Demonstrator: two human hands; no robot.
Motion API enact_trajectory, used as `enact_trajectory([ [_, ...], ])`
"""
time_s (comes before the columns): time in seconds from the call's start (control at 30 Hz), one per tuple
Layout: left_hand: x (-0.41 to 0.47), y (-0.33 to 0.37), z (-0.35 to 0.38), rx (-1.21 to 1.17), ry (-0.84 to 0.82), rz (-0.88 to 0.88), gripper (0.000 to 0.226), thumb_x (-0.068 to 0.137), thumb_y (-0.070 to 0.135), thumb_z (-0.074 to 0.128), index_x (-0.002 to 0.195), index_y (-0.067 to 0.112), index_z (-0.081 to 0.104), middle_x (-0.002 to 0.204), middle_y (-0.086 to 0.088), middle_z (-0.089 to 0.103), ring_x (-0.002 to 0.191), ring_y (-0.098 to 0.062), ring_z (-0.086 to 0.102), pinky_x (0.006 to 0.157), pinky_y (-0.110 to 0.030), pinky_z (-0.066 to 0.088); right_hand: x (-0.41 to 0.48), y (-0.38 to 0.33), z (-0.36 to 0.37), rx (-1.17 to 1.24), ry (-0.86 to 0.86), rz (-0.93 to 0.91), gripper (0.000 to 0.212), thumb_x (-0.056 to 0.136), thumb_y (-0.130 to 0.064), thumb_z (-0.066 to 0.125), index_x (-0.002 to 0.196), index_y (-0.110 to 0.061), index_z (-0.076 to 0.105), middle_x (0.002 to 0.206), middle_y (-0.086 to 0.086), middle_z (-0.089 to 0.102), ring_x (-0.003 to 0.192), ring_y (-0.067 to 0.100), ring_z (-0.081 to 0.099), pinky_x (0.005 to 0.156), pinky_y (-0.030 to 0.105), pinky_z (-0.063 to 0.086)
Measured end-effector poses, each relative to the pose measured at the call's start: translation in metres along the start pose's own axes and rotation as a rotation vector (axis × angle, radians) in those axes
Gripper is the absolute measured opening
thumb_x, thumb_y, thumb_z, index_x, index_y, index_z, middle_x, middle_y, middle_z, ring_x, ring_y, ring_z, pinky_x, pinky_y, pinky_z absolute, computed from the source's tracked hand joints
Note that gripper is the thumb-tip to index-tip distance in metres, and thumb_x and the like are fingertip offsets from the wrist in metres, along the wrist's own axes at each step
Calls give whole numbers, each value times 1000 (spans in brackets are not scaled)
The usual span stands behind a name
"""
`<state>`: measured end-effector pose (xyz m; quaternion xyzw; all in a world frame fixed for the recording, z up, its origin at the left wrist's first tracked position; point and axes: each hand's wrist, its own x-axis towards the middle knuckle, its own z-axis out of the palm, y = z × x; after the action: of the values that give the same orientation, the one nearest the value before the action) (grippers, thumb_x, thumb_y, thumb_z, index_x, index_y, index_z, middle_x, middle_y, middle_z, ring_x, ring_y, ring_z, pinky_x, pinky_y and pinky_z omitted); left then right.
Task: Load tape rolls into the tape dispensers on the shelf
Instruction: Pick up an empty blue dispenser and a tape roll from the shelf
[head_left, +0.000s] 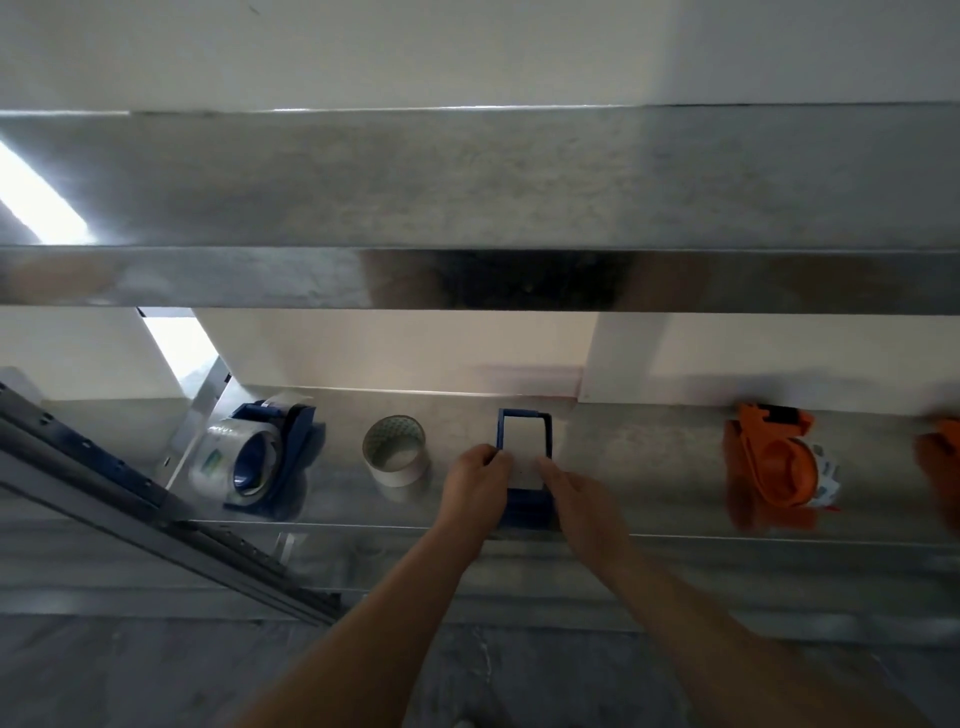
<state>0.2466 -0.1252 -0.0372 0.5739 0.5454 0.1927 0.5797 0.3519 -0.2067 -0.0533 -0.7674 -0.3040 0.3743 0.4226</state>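
Note:
A blue tape dispenser (524, 421) stands on the metal shelf (649, 467) at the middle, with a pale tape roll (523, 452) inside its frame. My left hand (475, 486) grips the dispenser and roll from the left side. My right hand (571, 493) holds them from the right, fingers curled over the roll's edge. A loose roll of clear tape (396, 449) sits on the shelf just left of my left hand. Further left, another blue dispenser (260, 460) lies with a clear roll in it.
An orange dispenser (776, 462) with a roll stands on the right of the shelf, and a second orange one (943, 457) is cut off at the right edge. An upper shelf (467, 208) overhangs. A slanted metal upright (156, 509) crosses the left.

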Motion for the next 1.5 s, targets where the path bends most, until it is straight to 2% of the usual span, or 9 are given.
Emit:
enact_trajectory([
  [0.1,2,5,1,-10,33,-4,30,98,27,49,91,4,66,87,-20,66,79,-30,63,80,-48,56,-1,-2,-1,6,-16,-15,48,98,-49,47,55,-28,52,54,-13,52,55,7,49,56,20,34],
  [0.23,2,5,3,-6,44,-7,31,99,30,50,90,5,65,79,-12,62,74,-23,59,73,-42,56,4,-4,2,-67,9,-101,24,98,-40,53,93,-20,65,84,-9,62,74,4,58,56,10,39],
  [0.43,3,2,3,-16,54,-4,35,100,33,49,92,3,66,81,-11,63,76,-22,60,79,-44,56,4,-7,5,-39,33,-169,35,99,-24,55,64,-21,53,60,-10,50,53,-6,50,53,12,37],
  [0.63,3,-2,1,-48,32,-25,41,97,37,52,90,-2,65,77,-11,58,72,-23,56,70,-42,53,4,1,8,-20,58,-175,38,99,-29,55,73,-1,61,64,9,57,59,9,51,58,25,37],
  [0.77,5,-5,1,-107,15,-56,32,95,33,54,84,5,64,78,-12,57,74,-25,56,70,-40,51,3,5,10,3,113,-178,34,98,-30,57,76,-5,63,72,16,62,67,28,59,60,33,44],
  [0.9,7,-5,2,-123,32,-73,32,93,28,55,88,-1,65,84,-18,63,78,-28,60,79,-52,56,4,5,12,20,150,-158,28,96,-31,60,78,-10,66,74,12,66,73,29,64,65,42,53],
  [1.03,6,-3,1,-107,89,-44,29,95,25,54,75,7,62,70,-10,54,67,-21,50,62,-35,43,5,5,9,32,194,-148,27,94,-30,62,76,-10,66,73,9,68,73,27,65,67,42,54],
  [1.23,6,-2,2,-65,151,-3,33,97,27,52,68,12,54,66,-8,52,64,-21,48,60,-34,43,2,11,0,46,248,-115,27,95,-29,61,73,-14,64,73,3,67,72,20,65,62,31,52],
  [1.5,3,-1,1,-76,150,16,31,98,25,50,71,11,53,67,-4,53,61,-14,49,53,-25,42,8,27,-38,-67,370,-71,31,94,-35,58,71,-15,60,66,2,62,64,21,60,57,33,46],
])
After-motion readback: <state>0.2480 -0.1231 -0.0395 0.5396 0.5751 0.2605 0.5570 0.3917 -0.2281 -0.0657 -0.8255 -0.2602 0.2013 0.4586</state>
